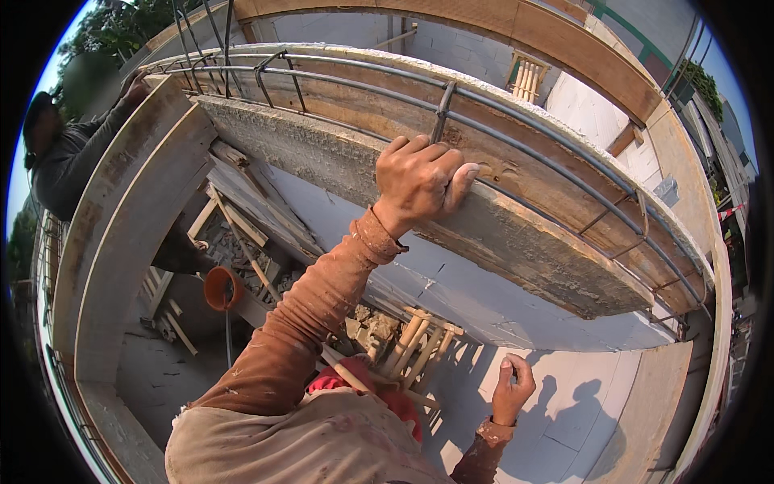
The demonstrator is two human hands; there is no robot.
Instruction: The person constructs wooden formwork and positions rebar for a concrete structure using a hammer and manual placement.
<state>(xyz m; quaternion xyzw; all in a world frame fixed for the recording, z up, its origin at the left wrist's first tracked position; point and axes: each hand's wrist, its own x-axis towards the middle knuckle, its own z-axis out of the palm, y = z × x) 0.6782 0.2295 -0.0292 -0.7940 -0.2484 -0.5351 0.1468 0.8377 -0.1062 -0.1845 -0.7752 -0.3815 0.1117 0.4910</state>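
My left hand (421, 179) is wrapped over the top edge of a long, cement-crusted formwork board (556, 266), with its thumb on the right. Just behind those knuckles, a bent steel tie (443, 111) joins the long reinforcing bars (556, 171) that run beside the board. Lower down on the right, apart from the board, my right hand (513, 390) hangs in the air with its fingers curled in. Whatever it may hold is hidden or too small to make out. Both sleeves are brown and dusty.
At the far left another person (76, 153) has a hand on the end of a wooden form panel (133, 234). Below are a wooden stand (418, 348), rubble (371, 332), loose timber (250, 214) and an orange container (222, 288). A white block wall (476, 302) drops beneath the board.
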